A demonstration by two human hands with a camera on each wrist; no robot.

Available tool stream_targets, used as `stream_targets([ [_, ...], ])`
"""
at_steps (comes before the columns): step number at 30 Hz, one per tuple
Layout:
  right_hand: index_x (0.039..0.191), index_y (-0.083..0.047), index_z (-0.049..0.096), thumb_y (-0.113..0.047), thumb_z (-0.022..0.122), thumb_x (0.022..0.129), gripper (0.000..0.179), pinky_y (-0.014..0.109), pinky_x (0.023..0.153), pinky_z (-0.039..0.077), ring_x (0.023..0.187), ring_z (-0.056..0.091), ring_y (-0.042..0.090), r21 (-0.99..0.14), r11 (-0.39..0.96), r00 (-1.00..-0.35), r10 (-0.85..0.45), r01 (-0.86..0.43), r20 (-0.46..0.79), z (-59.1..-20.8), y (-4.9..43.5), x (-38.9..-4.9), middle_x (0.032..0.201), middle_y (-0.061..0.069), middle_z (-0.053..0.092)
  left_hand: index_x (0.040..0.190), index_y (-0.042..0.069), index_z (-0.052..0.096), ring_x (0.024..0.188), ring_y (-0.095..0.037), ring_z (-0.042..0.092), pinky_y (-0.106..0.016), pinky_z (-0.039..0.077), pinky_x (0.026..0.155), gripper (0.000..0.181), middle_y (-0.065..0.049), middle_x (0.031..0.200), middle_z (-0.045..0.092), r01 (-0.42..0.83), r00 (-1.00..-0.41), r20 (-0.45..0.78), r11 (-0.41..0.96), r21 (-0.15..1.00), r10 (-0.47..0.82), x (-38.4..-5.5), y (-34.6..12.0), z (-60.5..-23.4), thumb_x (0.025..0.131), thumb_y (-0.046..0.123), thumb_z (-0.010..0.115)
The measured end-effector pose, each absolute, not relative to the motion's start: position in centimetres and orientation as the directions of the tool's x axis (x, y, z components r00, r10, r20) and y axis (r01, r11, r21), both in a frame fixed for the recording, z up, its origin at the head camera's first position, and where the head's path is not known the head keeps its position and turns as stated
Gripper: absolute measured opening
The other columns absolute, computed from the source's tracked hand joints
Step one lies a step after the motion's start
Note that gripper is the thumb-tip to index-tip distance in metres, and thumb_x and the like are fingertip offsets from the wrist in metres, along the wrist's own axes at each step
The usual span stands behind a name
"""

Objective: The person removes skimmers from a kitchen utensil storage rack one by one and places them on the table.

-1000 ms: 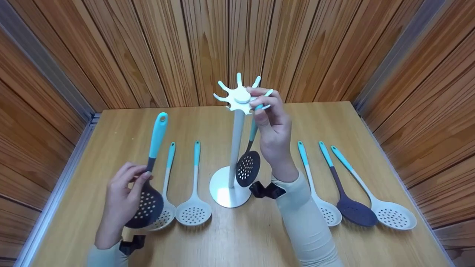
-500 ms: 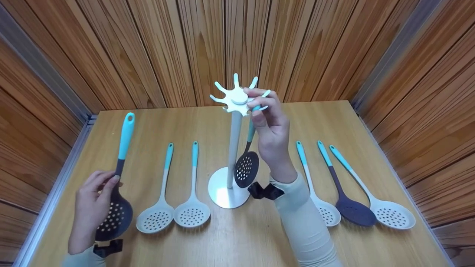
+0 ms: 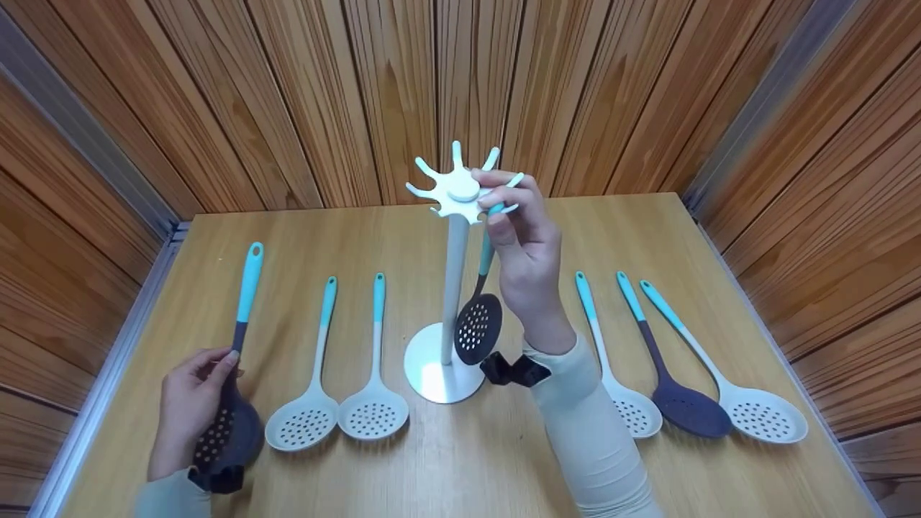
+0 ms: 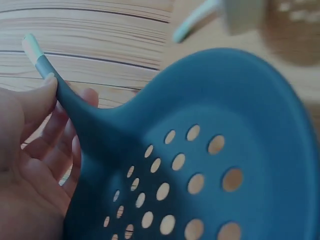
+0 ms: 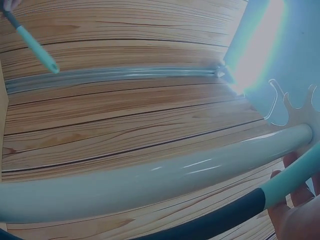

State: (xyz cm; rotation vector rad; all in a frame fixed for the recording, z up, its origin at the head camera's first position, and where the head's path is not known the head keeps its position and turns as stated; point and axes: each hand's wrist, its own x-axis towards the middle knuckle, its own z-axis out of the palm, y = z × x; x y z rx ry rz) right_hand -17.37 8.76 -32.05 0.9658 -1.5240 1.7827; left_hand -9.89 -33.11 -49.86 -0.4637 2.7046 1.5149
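My left hand (image 3: pixel 188 399) pinches the dark shaft of a skimmer (image 3: pixel 248 284) with a turquoise handle, at the table's left side. In the left wrist view its wide perforated bowl (image 4: pixel 220 85) fills much of the picture, thumb and fingers around the neck. My right hand (image 3: pixel 531 262) is raised at the utensil stand (image 3: pixel 455 280), pinching the top of a second dark skimmer's handle (image 3: pixel 486 252) by the pale turquoise hooks. That skimmer's bowl (image 3: pixel 481 329) hangs beside the pole. The right wrist view shows fingers behind the handle (image 5: pixel 295 176), next to the pole (image 5: pixel 150 180).
Two white skimmers (image 3: pixel 302 424) (image 3: pixel 374 417) lie just left of the stand's round base (image 3: pixel 428 374). To the right lie a white skimmer (image 3: pixel 640 414), a dark one (image 3: pixel 691 410) and another white one (image 3: pixel 766 417). Wood-panelled walls (image 3: pixel 388 86) enclose the table.
My left hand has carried its skimmer leftward, away from over the white skimmer, then lowered it toward the table. The right hand has stayed at the hooks.
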Motion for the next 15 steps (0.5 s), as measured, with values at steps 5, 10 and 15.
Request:
stream_targets([
  [5, 0.105, 0.002, 0.058, -0.034, 0.056, 0.101, 0.036, 0.035, 0.092, 0.047, 0.117, 0.054, 0.034, -0.548, -0.168, -0.554, -0.018, -0.819, 0.833, -32.1, 8.7, -17.4, 0.124, 0.011, 0.058, 0.136, 0.005, 0.059, 0.096, -0.023, 0.061, -0.027, 0.053, 0.073, 0.05, -0.017, 0.119, 0.063, -0.319, -0.942, -0.219, 0.468, 0.824, -0.255, -10.4, -32.8, -51.8, 0.103, 0.042, 0.049],
  [10, 0.106, 0.001, 0.059, -0.034, 0.056, 0.101, 0.035, 0.037, 0.094, 0.047, 0.118, 0.054, 0.035, -0.548, -0.168, -0.553, -0.02, -0.82, 0.833, -32.2, 8.7, -17.4, 0.125, 0.011, 0.058, 0.137, 0.004, 0.058, 0.094, -0.022, 0.061, -0.028, 0.054, 0.071, 0.05, -0.016, 0.118, 0.061, -0.363, -0.928, -0.275, 0.44, 0.821, -0.253, -10.9, -32.6, -52.8, 0.103, 0.041, 0.05],
  [15, 0.107, -0.001, 0.059, -0.034, 0.057, 0.101, 0.034, 0.036, 0.094, 0.047, 0.118, 0.054, 0.035, -0.556, -0.179, -0.561, -0.025, -0.812, 0.827, -32.2, 8.6, -17.4, 0.126, 0.011, 0.058, 0.139, 0.003, 0.054, 0.102, -0.027, 0.057, -0.032, 0.048, 0.076, 0.055, -0.019, 0.123, 0.06, -0.381, -0.924, -0.309, 0.496, 0.78, -0.225, -11.1, -32.5, -53.1, 0.102, 0.043, 0.052],
])
